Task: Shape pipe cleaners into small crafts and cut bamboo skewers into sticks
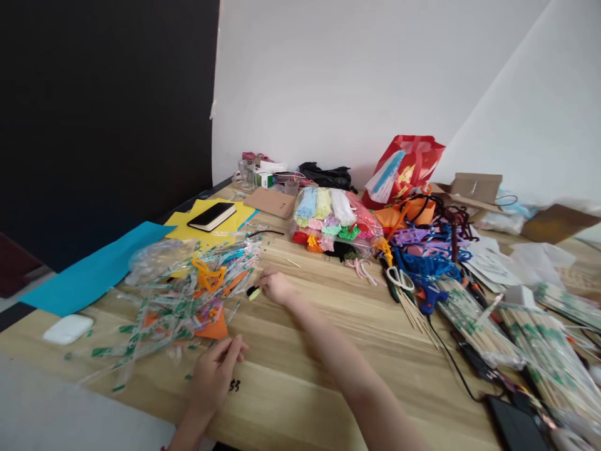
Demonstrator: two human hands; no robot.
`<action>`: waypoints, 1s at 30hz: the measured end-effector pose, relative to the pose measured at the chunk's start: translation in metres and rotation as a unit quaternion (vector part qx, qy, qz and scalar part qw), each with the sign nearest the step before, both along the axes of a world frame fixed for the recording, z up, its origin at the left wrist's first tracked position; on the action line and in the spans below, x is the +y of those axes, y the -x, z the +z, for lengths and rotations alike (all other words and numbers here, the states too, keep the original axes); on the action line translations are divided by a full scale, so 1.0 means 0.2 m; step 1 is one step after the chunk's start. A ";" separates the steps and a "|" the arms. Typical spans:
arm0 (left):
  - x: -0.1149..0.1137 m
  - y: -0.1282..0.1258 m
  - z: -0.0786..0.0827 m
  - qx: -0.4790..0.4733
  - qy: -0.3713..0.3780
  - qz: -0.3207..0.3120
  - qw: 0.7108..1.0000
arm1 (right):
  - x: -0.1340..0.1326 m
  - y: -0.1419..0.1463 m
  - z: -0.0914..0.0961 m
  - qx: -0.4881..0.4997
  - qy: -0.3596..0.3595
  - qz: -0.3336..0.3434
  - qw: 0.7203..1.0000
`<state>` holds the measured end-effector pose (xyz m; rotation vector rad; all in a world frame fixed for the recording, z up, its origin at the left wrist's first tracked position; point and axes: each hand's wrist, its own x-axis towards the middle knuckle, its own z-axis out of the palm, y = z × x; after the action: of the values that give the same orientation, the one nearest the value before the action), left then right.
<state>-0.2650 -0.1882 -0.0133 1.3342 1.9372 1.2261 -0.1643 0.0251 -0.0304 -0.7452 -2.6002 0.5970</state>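
My right hand (277, 287) reaches far over the wooden table (300, 351), its fingers drawn together. Right at its fingertips is a small black and yellow-green piece (253, 292); I cannot tell whether the fingers grip it. Nearer to me, my left hand (216, 371) rests by the front edge with curled fingers, thumb against the index finger. Anything inside it is hidden. Just beyond the left hand lies an orange paper scrap (213, 327). It belongs to a heap of clear plastic wrappers (173, 313) with green print, where a bent orange pipe cleaner (208, 274) also lies.
Blue paper (101, 266), a white case (68, 329) and a black notebook (212, 216) are at left. Bagged pipe cleaners (331, 216) lie at the back. Scissors (400, 279), a blue glue gun (429, 297), bundled sticks (474, 322) and a red bag (406, 166) crowd the right.
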 end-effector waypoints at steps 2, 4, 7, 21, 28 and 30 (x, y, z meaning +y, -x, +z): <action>0.00 0.00 0.00 -0.002 -0.007 0.000 1.000 | 0.01 0.09 0.01 0.001 0.008 0.005 1.000; 0.00 0.00 -0.01 -0.001 -0.014 0.001 1.000 | 0.02 0.16 0.03 0.005 0.018 0.007 1.000; 0.00 -0.01 0.00 0.003 -0.019 -0.004 1.000 | 0.03 0.23 0.05 0.018 0.033 -0.006 0.999; 0.00 -0.01 0.03 0.131 -0.008 -0.071 0.989 | -0.11 -0.56 0.16 0.121 0.074 -0.260 0.955; 0.07 -0.06 0.00 0.196 -0.075 -0.130 0.969 | -0.36 -1.29 -0.01 0.051 0.022 -0.433 0.900; 0.10 -0.11 0.00 0.187 -0.093 -0.156 0.965 | -0.42 -1.28 -0.05 -0.003 -0.001 -0.414 0.910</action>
<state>-0.2424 -0.1676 -0.0129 2.0037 1.7810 1.0765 0.0909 -0.0594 -0.0410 -1.6948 -1.9871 0.3117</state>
